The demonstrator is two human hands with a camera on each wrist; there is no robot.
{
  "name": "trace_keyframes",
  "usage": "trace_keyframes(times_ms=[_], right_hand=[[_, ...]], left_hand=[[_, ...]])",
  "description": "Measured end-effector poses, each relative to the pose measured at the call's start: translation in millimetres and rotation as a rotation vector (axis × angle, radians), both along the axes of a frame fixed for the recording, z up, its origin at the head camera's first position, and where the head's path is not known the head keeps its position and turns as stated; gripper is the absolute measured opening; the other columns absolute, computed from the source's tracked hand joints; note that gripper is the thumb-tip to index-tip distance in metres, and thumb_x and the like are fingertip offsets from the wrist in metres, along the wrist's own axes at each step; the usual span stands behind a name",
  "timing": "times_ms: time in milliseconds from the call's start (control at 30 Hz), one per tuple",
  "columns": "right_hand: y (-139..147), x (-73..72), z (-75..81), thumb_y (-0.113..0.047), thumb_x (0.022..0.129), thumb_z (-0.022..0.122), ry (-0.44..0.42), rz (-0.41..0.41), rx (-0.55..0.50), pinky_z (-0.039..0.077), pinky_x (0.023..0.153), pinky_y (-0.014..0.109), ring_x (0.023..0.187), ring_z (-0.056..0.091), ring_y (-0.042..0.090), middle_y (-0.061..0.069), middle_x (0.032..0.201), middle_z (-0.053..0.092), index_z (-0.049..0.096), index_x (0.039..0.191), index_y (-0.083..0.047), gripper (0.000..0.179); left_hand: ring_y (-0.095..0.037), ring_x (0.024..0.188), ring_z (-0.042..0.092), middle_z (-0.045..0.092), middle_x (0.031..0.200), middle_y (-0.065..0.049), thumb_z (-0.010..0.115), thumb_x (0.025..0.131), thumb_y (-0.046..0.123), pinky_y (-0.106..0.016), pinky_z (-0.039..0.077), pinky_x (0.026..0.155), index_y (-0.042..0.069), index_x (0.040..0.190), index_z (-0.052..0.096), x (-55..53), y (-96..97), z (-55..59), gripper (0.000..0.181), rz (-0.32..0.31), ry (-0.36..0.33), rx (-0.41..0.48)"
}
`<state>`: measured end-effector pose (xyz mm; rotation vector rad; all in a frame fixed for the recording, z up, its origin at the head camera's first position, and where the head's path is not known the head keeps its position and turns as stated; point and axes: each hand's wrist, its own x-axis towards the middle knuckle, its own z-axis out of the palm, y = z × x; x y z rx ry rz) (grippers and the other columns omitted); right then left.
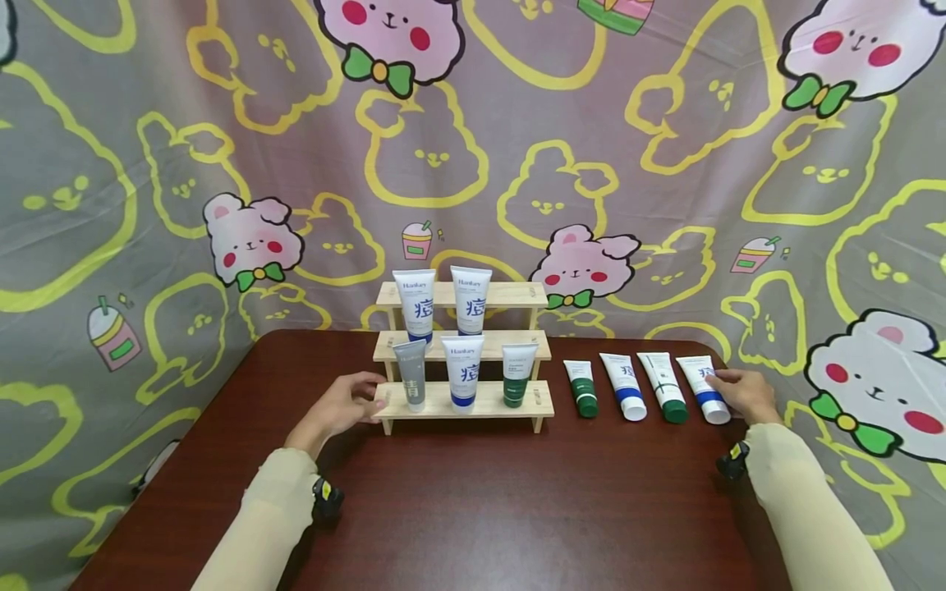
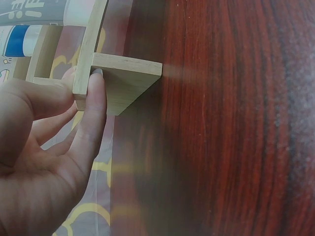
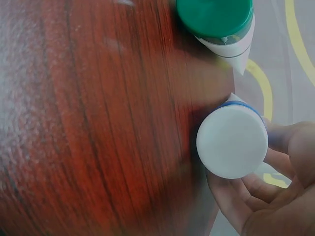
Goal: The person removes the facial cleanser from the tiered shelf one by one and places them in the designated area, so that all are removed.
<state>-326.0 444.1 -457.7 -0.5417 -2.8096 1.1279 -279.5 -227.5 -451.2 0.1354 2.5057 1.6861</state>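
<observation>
Blue-and-white tube [image 1: 704,390] at the right end of the row on the table [image 1: 517,492], pinched in the right hand [image 1: 748,394].
It lies to the right of the wooden rack [image 1: 493,349], long axis running front to back, white cap [image 3: 232,142] toward the person, far end veering slightly left; whether it is raised at all, I cannot tell. The right hand is much the nearer, thumb and fingers on either side; the left hand [image 1: 336,410], well apart, pinches the left end of the rack's lowest board [image 1: 491,400]. Counted: one rack with three boards; nine tubes, four in the row, three on the lowest board, two on the middle board [image 1: 521,336]; five blue-and-white, three green-capped tubes [image 1: 520,376], one grey tube [image 1: 412,377].
</observation>
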Motion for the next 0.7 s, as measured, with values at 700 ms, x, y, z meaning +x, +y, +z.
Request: trace_keyframes(times_ms=[700], right_hand=[[-13, 1.1, 10.4, -0.027, 0.096, 0.059, 0.201, -0.031, 0.189, 0.045, 0.081, 0.056, 0.105, 0.054, 0.048, 0.03, 0.115, 0.064, 0.065, 0.118, 0.008, 0.042]], left_hand=[[-0.026, 0.079, 0.065, 0.057, 0.11, -0.024, 0.069, 0.09, -0.009, -0.041, 0.062, 0.072, -0.008, 0.13, 0.055, -0.8, -0.5, -0.8, 0.043, 0.003, -0.003, 0.004]])
